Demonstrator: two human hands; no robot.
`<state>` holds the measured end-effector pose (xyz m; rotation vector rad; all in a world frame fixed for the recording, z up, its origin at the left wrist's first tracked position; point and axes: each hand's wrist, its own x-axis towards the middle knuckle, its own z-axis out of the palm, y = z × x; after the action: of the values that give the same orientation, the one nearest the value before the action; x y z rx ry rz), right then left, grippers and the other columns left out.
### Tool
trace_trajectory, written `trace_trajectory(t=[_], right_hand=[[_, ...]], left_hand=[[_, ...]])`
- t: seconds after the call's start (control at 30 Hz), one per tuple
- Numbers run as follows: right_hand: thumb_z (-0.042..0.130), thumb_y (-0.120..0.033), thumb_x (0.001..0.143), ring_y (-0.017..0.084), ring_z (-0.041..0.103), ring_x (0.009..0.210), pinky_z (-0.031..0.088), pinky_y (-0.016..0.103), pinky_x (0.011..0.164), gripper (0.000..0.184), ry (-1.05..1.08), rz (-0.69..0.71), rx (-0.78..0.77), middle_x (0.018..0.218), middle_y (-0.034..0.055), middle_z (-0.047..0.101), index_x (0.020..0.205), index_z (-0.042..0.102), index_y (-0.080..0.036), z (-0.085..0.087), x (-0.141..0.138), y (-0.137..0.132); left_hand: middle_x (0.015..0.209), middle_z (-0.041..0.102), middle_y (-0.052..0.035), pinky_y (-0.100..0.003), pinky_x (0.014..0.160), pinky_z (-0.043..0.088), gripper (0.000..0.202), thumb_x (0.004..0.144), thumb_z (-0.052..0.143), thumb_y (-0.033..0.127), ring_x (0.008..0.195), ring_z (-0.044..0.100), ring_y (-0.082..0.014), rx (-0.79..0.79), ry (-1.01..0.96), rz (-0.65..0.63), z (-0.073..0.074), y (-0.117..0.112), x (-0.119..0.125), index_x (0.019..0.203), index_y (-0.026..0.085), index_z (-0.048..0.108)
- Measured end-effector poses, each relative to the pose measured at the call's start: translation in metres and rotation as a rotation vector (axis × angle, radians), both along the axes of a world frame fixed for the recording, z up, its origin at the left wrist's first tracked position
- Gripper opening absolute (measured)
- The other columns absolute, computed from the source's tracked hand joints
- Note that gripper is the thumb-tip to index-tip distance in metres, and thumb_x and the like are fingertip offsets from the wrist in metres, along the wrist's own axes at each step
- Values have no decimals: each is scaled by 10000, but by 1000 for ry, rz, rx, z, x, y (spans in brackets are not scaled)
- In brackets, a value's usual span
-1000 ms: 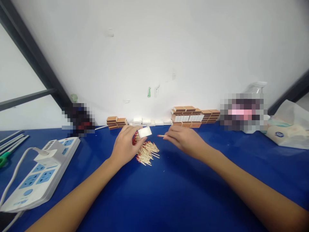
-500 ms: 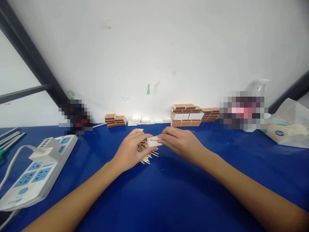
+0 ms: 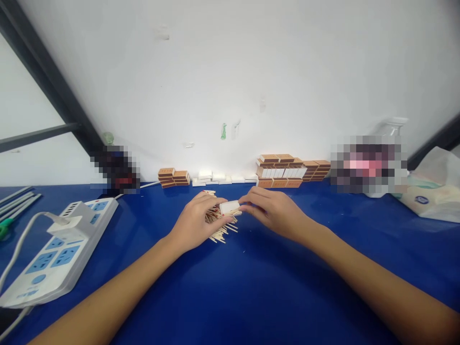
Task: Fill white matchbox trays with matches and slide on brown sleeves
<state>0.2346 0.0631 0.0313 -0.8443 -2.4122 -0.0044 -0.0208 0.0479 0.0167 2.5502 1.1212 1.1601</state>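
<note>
My left hand (image 3: 196,221) grips a small white matchbox tray (image 3: 229,207) over a heap of red-tipped matches (image 3: 220,225) on the blue table (image 3: 251,287). My right hand (image 3: 273,211) meets the tray from the right, its fingertips pinched against the tray's right end. A match seems to lie at the tray's edge, too small to be sure. The heap lies partly hidden under my left fingers.
Brown matchbox sleeves (image 3: 174,178) and white trays (image 3: 215,179) line the wall; a bigger stack of matchboxes (image 3: 287,175) stands further right. A white power strip (image 3: 57,249) with a plugged cable lies at the left, and a plastic bag (image 3: 431,191) at the right.
My left hand has lowered the white tray and brought it right; my right hand, which held a single match apart from it, has closed in onto the tray's end.
</note>
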Motion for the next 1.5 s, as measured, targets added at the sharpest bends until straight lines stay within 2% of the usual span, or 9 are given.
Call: trace_trajectory(t=[0.23, 0.43, 0.63, 0.7, 0.83, 1.03, 1.23, 1.33, 1.5], right_hand=[[604, -317, 1013, 139, 583, 692, 462, 267, 619, 186, 303, -44, -305, 837, 27, 704, 939, 735, -208, -5, -17, -8], [681, -357, 944, 148, 604, 690, 483, 269, 622, 150, 425, -113, -426, 791, 15, 705, 961, 732, -216, -7, -21, -7], [710, -407, 925, 144, 588, 661, 466, 281, 628, 215, 518, -144, -516, 759, 4, 697, 853, 690, -205, -14, -23, -5], [718, -392, 925, 144, 578, 668, 468, 280, 634, 203, 523, -121, -507, 758, 3, 690, 841, 708, -207, -15, -24, -6], [704, -311, 950, 136, 549, 696, 464, 274, 643, 134, 466, -83, -387, 836, 15, 654, 874, 756, -214, -11, -24, -12], [672, -278, 994, 125, 503, 730, 447, 276, 680, 102, 264, 82, -361, 940, 13, 572, 1017, 764, -240, -7, -24, -20], [648, -264, 1012, 110, 483, 703, 425, 259, 647, 102, 255, 99, -360, 940, 9, 563, 970, 730, -219, -7, -25, -22], [644, -256, 1015, 110, 484, 693, 420, 259, 631, 105, 294, 84, -271, 917, 12, 569, 989, 732, -205, -8, -25, -21], [590, -235, 1042, 129, 554, 756, 460, 285, 683, 151, 166, 75, -126, 978, 51, 603, 1027, 726, -172, -10, -20, -18]], left_hand=[[1061, 783, -56, -433, 887, 587, 361, 884, 818, 433, 989, 682, -247, 6, -27, 3, -3, 1, 0, 1178, 238, 741], [1080, 789, -56, -457, 910, 587, 354, 890, 813, 428, 1000, 682, -256, 1, -23, 0, -2, 1, 0, 1191, 254, 745], [1089, 793, -53, -447, 920, 595, 377, 872, 829, 435, 1006, 695, -248, 24, -43, 20, -4, 3, -1, 1192, 253, 743], [1096, 794, -54, -436, 896, 597, 371, 876, 825, 435, 1008, 695, -249, 37, -43, 14, -5, 3, 0, 1189, 252, 741], [1092, 792, -52, -428, 894, 587, 352, 888, 816, 420, 1005, 687, -247, 37, -34, 2, -5, 1, 0, 1185, 245, 742], [1028, 784, -72, -453, 903, 577, 321, 942, 762, 375, 963, 685, -253, 79, 53, -54, -5, -1, 1, 1211, 205, 723], [1022, 774, -89, -455, 900, 575, 284, 962, 735, 345, 943, 678, -252, 88, 112, -105, -3, -5, 3, 1199, 189, 714], [993, 770, -86, -449, 874, 580, 271, 950, 750, 347, 921, 676, -249, 94, 110, -107, -2, -6, 3, 1161, 180, 719], [1050, 779, -104, -454, 892, 582, 316, 944, 759, 332, 952, 683, -255, 112, 103, -110, -3, -5, 4, 1198, 151, 707]])
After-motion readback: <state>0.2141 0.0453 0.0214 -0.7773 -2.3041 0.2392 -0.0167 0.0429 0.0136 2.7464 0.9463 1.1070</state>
